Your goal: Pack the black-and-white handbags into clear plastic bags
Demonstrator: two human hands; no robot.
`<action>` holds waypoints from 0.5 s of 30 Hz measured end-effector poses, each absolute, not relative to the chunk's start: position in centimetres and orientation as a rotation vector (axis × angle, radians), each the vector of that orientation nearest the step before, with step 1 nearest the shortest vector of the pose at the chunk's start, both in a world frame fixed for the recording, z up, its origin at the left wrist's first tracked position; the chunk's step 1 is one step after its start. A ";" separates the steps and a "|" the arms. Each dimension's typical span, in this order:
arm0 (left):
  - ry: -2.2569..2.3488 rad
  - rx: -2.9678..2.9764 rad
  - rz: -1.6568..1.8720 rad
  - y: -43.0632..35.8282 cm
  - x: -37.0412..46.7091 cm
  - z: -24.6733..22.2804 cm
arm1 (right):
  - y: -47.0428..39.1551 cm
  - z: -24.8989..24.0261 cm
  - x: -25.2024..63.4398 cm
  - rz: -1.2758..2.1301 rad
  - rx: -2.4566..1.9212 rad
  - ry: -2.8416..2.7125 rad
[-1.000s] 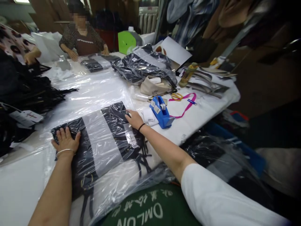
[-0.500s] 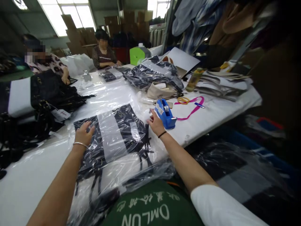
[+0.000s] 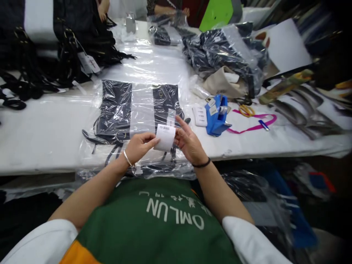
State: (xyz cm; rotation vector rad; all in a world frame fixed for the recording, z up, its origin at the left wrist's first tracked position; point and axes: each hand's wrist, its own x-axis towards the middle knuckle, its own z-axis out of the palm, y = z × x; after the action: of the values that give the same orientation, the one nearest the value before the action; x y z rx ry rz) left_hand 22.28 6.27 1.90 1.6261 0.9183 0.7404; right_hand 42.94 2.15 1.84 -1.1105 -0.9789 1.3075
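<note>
Over the table's front part, my left hand (image 3: 139,147) pinches the left edge of a white printed label sheet (image 3: 165,136). My right hand (image 3: 189,142) holds the sheet's right edge between thumb and fingers, its index finger stretched toward the upper left. Beneath the hands lies a black bag (image 3: 114,110) in clear plastic, with a pale band (image 3: 141,106) across its middle. A small white sticker (image 3: 171,116) shows on the bag's right part. To the right stands a blue tape dispenser (image 3: 216,116), with another label strip (image 3: 200,116) beside it.
Black bags with tassels (image 3: 74,55) are piled at the back left. Plastic-wrapped bags (image 3: 220,49) and a beige pouch (image 3: 222,83) lie at the back right. Yellow scissors (image 3: 246,110), a pink ribbon (image 3: 247,129) and a blue pen (image 3: 263,125) rest right. A co-worker's hand (image 3: 186,12) shows behind.
The view has tilted down. My left hand has left the bag's left side and my right hand has come from beside the dispenser; both now hold the label sheet above the bag.
</note>
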 end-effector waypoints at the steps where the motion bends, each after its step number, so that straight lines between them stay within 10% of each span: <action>1: 0.976 1.575 0.810 5.7 22.3 1.5 | 1.8 1.0 42.1 1.330 -1.108 -0.939; 15: 0.945 2.435 1.098 4.2 20.6 4.0 | -0.6 2.0 39.3 1.017 -1.351 -1.397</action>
State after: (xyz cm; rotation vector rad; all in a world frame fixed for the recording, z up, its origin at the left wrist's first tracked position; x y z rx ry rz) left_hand 20.59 4.23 3.99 2.4345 0.9452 1.0980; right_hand 39.32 -0.60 1.97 -1.3513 -1.3966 1.0165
